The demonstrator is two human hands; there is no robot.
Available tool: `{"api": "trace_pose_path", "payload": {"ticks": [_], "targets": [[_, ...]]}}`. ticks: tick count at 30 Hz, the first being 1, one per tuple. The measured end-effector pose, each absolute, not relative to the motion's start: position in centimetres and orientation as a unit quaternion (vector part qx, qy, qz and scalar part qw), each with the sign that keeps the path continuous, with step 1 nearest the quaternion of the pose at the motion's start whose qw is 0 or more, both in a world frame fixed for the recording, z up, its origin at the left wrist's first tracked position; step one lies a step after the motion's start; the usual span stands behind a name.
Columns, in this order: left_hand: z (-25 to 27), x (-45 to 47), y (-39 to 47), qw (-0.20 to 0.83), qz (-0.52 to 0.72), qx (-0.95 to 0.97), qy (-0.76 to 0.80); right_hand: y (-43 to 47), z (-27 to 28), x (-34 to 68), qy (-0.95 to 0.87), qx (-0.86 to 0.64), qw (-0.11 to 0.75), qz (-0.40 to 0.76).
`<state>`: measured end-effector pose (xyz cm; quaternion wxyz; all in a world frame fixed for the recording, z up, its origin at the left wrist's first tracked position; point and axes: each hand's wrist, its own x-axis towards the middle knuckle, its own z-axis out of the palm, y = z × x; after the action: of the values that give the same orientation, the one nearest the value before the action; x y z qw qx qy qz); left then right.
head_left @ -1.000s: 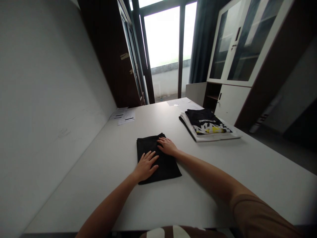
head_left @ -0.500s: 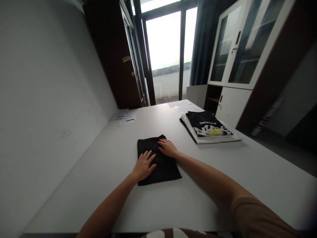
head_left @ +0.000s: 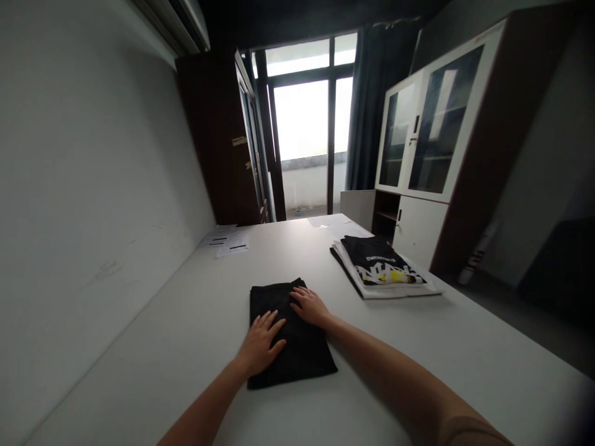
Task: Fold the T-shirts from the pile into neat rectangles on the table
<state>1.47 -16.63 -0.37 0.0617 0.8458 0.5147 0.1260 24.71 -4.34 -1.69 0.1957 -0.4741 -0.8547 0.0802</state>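
Observation:
A black folded garment (head_left: 302, 353) lies flat on the white table (head_left: 195, 347) in front of me. Its exact kind I cannot make out. My left hand (head_left: 261, 342) rests on its left side, fingers spread and palm down. Farther up, at the garment's upper right edge, my right hand (head_left: 310, 305) lies flat with the fingers stretched out. Neither hand grips the cloth; both cover part of it.
To the right is a stack of folded shirts (head_left: 376, 263), the top one black with white and yellow print. Paper sheets (head_left: 232, 243) lie by the left wall. Beyond the table stand a dark cabinet (head_left: 209, 142) and a white glass-door cabinet (head_left: 413, 155).
The camera view has tilted up, so everything sits lower in the picture. Both hands stay at the same places on the black garment, which has not visibly changed.

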Motion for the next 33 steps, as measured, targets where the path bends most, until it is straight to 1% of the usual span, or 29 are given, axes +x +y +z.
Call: {"api": "trace_pose_path", "payload": {"ticks": [9, 33], "targets": [[0.7, 1.6, -16.9, 0.075, 0.121, 0.845, 0.515, -3.8, -2.1, 24.7, -0.852, -0.475, 0.200, 0.088], [0.6, 1.2, -16.5, 0.077, 0.122, 0.851, 0.505, -3.7, -2.2, 24.7, -0.851, -0.469, 0.215, 0.102]]}}
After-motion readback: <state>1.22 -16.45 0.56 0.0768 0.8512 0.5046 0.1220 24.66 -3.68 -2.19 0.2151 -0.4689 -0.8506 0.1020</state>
